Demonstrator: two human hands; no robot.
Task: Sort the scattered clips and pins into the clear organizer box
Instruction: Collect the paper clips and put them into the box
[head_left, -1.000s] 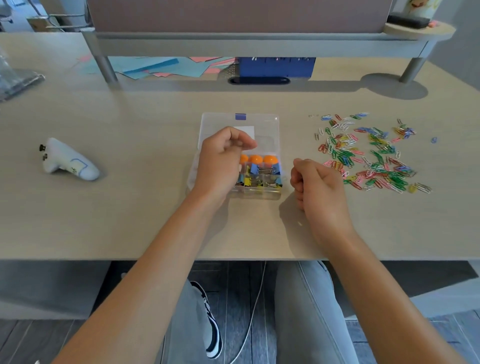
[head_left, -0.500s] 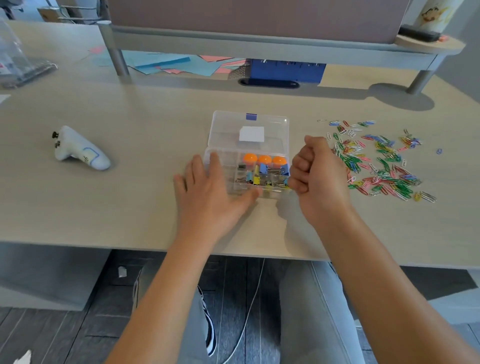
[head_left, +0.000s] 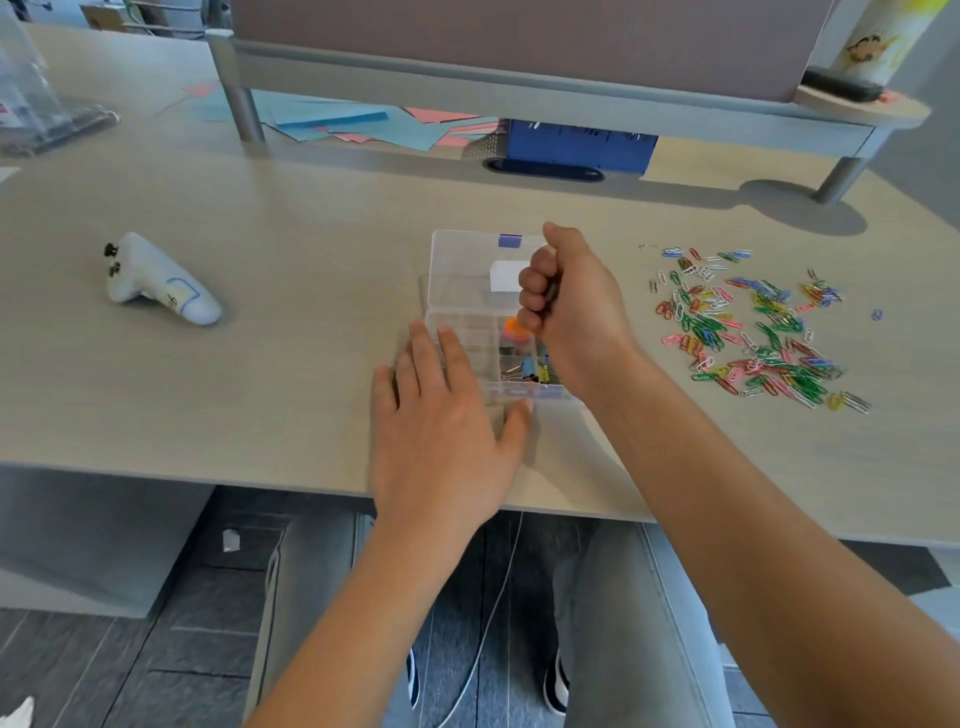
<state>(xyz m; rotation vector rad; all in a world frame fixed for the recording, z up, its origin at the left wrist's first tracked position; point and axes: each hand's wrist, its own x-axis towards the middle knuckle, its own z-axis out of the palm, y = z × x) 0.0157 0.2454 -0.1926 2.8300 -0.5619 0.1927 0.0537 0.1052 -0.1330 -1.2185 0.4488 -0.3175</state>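
Two hands work at the clear organizer box (head_left: 470, 291), which sits open near the middle of the desk (head_left: 291, 270), its lid laid back away from the person. The left hand (head_left: 441, 431) lies flat, palm down, at the box's near left corner; its fingers (head_left: 423, 353) are spread and extended, the tips resting on the edge of the box and the thumb stretched along its near side. It grips nothing. The right hand (head_left: 569, 306) hovers over the right side of the box, curled into a closed fist with the knuckles turned left; whether anything is held inside the fist cannot be told. Beneath it, the right-hand compartments hold orange round pieces (head_left: 511, 330) and a jumble of small binder clips (head_left: 522, 370). The left compartments look clear. To the right of the box, well apart from it, many coloured paper clips (head_left: 753, 327) lie scattered on the desk. Far to the left rests a white handheld controller (head_left: 158, 283).
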